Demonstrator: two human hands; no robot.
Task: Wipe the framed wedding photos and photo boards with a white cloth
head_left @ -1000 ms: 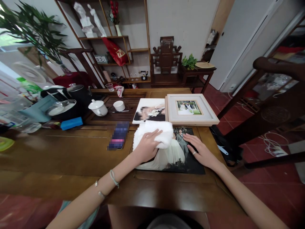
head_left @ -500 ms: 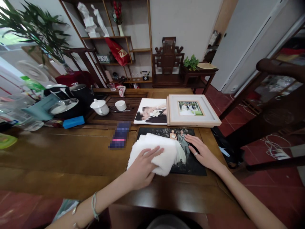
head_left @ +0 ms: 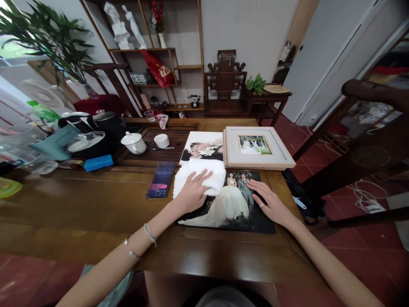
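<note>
A large dark wedding photo print (head_left: 233, 209) lies flat on the wooden table (head_left: 79, 204) in front of me. My left hand (head_left: 191, 192) presses a folded white cloth (head_left: 200, 175) onto the print's far left corner, fingers stretched over the cloth. My right hand (head_left: 270, 202) lies flat and open on the print's right side, holding it down.
Beyond the print lie a second unframed photo (head_left: 203, 149) and a light wooden framed photo (head_left: 257, 147). A phone (head_left: 159, 181) lies left of the cloth. A teapot (head_left: 134, 143), cup (head_left: 161, 140), pots and a blue box (head_left: 97, 162) stand at the left. Wooden chairs stand at right.
My left hand slid the cloth from the print's near left edge back up to its far left corner. My right hand stayed in place.
</note>
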